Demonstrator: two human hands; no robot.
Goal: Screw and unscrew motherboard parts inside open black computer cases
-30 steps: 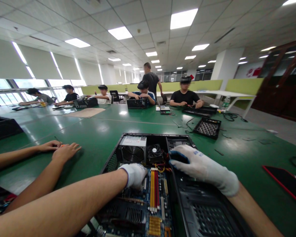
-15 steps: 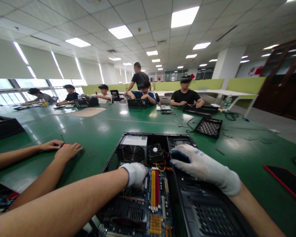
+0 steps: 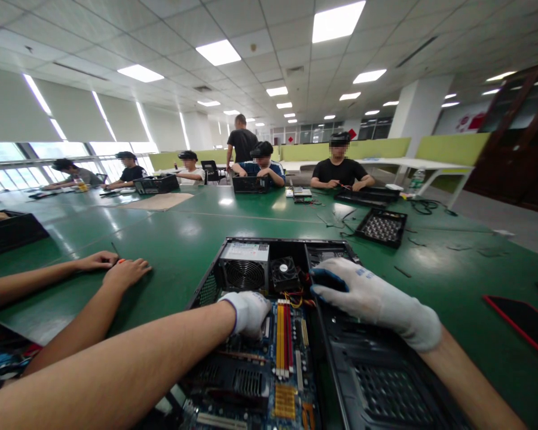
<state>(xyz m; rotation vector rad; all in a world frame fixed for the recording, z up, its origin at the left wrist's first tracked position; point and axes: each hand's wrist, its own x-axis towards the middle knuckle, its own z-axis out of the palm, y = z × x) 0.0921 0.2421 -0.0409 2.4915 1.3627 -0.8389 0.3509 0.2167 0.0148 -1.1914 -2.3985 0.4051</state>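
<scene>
A computer case (image 3: pixel 291 242) lies opened in front of me, showing a power supply (image 3: pixel 245 272), a black fan (image 3: pixel 284 273) and a blue motherboard (image 3: pixel 269 403). My left hand (image 3: pixel 247 313), in a white glove, is on the motherboard left of the yellow and red memory slots (image 3: pixel 283 334). Its fingers are curled down, and whatever they may hold is hidden. Also gloved, my right hand (image 3: pixel 358 292) rests over the case's right side beside some thin coloured wires (image 3: pixel 296 298). Its thumb and fingers are apart, with the blue palm showing between them and nothing visible there.
At left, a neighbour's hands (image 3: pixel 124 273) hold an orange-handled tool on the green table (image 3: pixel 170 239). A black perforated part (image 3: pixel 382 227) and loose cables lie beyond the case. A red-edged black pad (image 3: pixel 520 328) lies at right. Several people sit across the table; one stands.
Both my hands stay nearly in place. The view shifts slightly. Across the table, the standing person moves left and turns, and the seated person in front lifts their head.
</scene>
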